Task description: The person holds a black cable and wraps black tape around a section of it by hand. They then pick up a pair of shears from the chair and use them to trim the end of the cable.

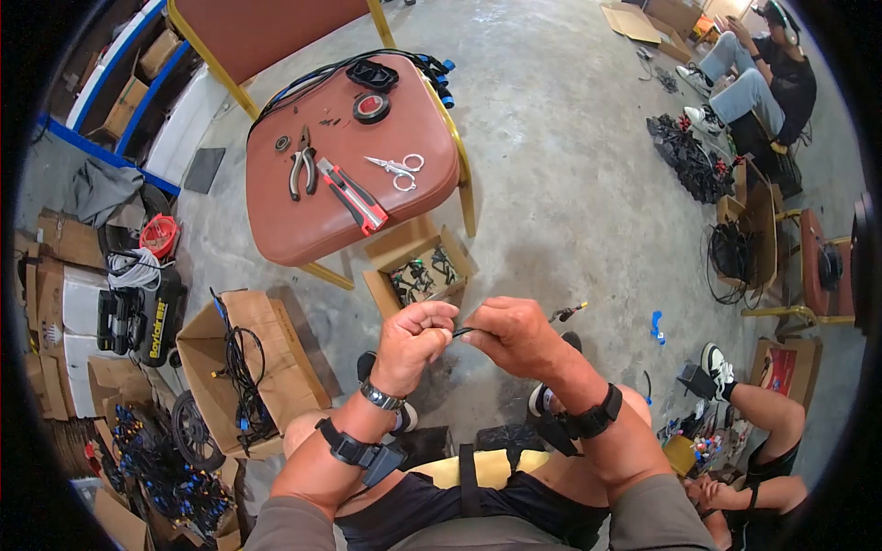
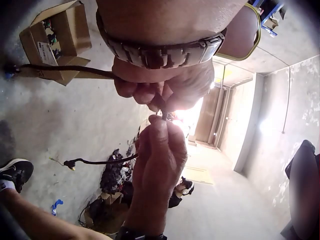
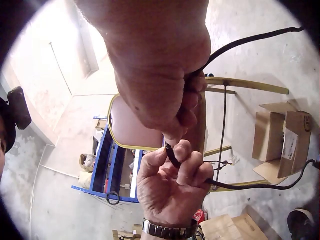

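Note:
My left hand [image 1: 409, 347] and right hand [image 1: 510, 335] meet fingertip to fingertip above the floor, in front of my knees. Between the left fingers runs a black cable [image 3: 250, 187], its end poking up toward the right fingertips in the right wrist view. The right hand pinches at that same spot, and a second length of black cable [image 3: 250, 44] trails out from under its palm. In the left wrist view this right-hand cable [image 2: 100, 161] ends in a small plug with thin wires. The right fingers hide the exact meeting point.
A chair seat [image 1: 276, 216] ahead bears pliers [image 1: 303, 165], a utility knife [image 1: 352, 196], scissors [image 1: 398, 171] and a tape roll [image 1: 371, 107]. An open carton [image 1: 381, 292] with small parts stands below it. Left, another carton [image 1: 299, 354] holds cables. Two people sit at right.

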The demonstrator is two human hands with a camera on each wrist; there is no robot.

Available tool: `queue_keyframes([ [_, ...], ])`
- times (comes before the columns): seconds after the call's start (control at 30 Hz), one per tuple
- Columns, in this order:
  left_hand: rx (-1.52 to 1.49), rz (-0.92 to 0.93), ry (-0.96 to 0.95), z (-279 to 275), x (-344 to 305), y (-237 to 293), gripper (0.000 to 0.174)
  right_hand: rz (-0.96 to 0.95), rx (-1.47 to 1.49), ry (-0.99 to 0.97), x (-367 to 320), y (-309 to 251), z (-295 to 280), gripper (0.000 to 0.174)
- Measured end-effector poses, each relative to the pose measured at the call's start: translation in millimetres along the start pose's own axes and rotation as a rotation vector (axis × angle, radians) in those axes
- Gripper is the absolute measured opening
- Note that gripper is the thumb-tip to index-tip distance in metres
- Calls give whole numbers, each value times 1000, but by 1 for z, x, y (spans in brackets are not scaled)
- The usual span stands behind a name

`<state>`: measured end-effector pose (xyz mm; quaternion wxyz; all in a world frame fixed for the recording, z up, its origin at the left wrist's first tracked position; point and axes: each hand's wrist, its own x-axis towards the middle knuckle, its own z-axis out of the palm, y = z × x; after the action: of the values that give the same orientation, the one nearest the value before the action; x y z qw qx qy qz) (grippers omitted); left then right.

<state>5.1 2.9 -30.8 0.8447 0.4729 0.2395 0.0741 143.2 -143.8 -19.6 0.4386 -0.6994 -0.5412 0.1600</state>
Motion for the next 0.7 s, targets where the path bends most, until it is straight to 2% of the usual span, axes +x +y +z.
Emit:
queue_keyframes([
  [0.23, 47, -12, -1, 2, 0, 3, 20, 12, 92, 21, 2, 0, -10, 14],
  [0.43, 230, 25, -143, -3, 1, 13, 22, 97, 122, 46, 2, 7, -17, 12],
  [0.53, 341, 5, -84, -4, 1, 12, 21, 100, 122, 71, 3, 8, -17, 12],
  [0.7, 420, 116, -40, -6, 3, 8, 15, 138, 159, 85, 5, 6, -17, 14],
])
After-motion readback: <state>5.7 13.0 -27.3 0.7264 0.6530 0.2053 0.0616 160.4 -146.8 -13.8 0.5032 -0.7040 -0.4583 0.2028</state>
